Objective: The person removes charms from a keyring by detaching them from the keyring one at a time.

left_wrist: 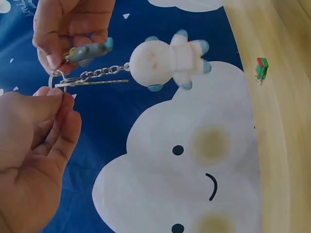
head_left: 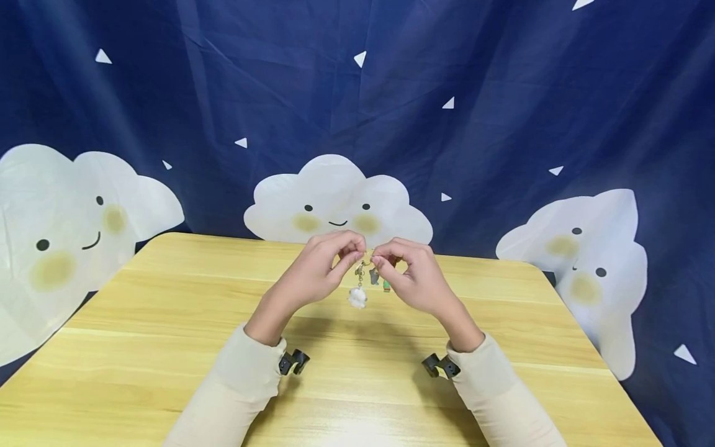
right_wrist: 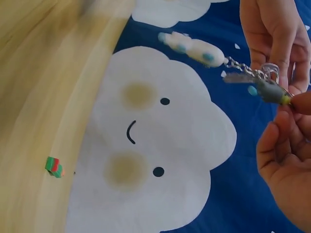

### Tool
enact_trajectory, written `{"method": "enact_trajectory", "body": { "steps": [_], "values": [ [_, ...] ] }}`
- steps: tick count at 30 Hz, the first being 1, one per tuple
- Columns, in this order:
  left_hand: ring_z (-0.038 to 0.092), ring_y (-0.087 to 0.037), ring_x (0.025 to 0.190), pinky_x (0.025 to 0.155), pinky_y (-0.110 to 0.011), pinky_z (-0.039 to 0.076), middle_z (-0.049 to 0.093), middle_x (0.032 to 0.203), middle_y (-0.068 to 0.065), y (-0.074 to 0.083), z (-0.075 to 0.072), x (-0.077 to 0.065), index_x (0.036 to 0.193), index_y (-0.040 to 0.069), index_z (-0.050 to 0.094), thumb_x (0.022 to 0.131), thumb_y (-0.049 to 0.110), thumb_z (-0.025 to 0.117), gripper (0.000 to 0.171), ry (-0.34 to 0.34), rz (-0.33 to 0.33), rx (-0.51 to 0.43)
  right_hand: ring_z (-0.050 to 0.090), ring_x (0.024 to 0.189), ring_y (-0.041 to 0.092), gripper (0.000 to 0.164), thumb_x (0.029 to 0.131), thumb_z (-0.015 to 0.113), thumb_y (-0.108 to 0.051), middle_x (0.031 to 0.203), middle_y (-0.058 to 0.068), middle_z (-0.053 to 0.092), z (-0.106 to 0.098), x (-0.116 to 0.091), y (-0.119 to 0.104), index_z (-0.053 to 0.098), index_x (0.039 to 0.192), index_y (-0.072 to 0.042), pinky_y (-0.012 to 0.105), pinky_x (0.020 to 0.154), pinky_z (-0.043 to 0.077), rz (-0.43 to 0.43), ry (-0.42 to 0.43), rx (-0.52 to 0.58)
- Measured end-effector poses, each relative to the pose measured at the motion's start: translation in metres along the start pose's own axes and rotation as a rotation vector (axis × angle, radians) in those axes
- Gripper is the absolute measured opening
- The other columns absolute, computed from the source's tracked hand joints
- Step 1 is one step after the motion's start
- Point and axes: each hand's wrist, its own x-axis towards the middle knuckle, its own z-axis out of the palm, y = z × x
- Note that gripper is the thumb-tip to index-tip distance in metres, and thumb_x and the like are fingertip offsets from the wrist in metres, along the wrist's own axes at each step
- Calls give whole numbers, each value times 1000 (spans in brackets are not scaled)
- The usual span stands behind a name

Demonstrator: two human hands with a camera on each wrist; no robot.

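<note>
Both hands meet in mid-air over the far part of the table. My left hand [head_left: 321,267] pinches a metal key ring [left_wrist: 64,81] between thumb and fingers. From the ring hangs a short chain [left_wrist: 104,72] with a white doll figure [left_wrist: 150,63] that has light blue ears and feet. A flat key [left_wrist: 99,83] hangs alongside the chain. My right hand [head_left: 416,276] pinches the top of a small grey charm [left_wrist: 88,53] with a yellow band and blue tip, right at the ring. Fingertips partly hide where charm and ring meet.
On the wooden table [head_left: 357,385], beyond the hands, lies a small green and red charm [right_wrist: 53,166]. Behind the table's far edge hangs a dark blue curtain [head_left: 313,93] printed with white clouds. Black camera mounts [head_left: 294,361] sit at the sleeve cuffs.
</note>
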Motion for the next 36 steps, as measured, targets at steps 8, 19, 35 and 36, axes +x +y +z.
{"method": "enact_trajectory", "body": {
  "steps": [8,19,35,36],
  "values": [
    [56,-15,80,66,-33,53,67,91,-4,6,0,2,98,5,68,99,1,65,5,53,81,72,59,63,8,14,87,71,-2,75,-11,69,-8,1,4,77,82,-15,29,56,50,-5,29,-1],
    [60,-20,91,82,-30,53,69,95,-4,9,-2,1,98,2,69,96,-3,67,6,22,185,178,56,63,8,15,85,71,-3,73,-11,67,-6,1,6,76,78,-15,25,53,44,-48,63,-11],
    [69,-18,82,72,-32,58,74,93,1,7,-1,-1,105,10,77,95,14,75,11,66,-289,-278,57,65,9,13,85,72,-2,71,-9,67,-6,1,1,79,81,-12,20,54,39,-55,212,-36],
    [69,-19,83,73,-33,58,74,92,-1,7,-1,-1,105,10,77,95,14,75,11,58,-307,-309,57,64,9,13,85,73,-2,70,-9,67,-6,1,1,79,82,-12,20,53,38,-56,219,-36]
  ]
}}
